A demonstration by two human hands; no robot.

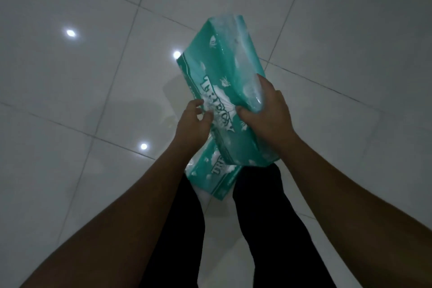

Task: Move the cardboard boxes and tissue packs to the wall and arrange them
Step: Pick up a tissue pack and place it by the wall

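I hold a green plastic-wrapped tissue pack point(222, 70) with white lettering in the air in front of me, its long side pointing away. My right hand point(264, 110) grips its near right edge, thumb pressed into the wrap. My left hand point(191, 121) pinches the wrap at its near left side. A second green tissue pack point(210, 175) hangs just below the first one, between my legs; which hand bears it is hidden.
Glossy white floor tiles point(81, 77) with grey joints spread all around, showing reflections of ceiling lights. My legs in black trousers point(261, 229) stand at the bottom middle. No wall or cardboard box is in view.
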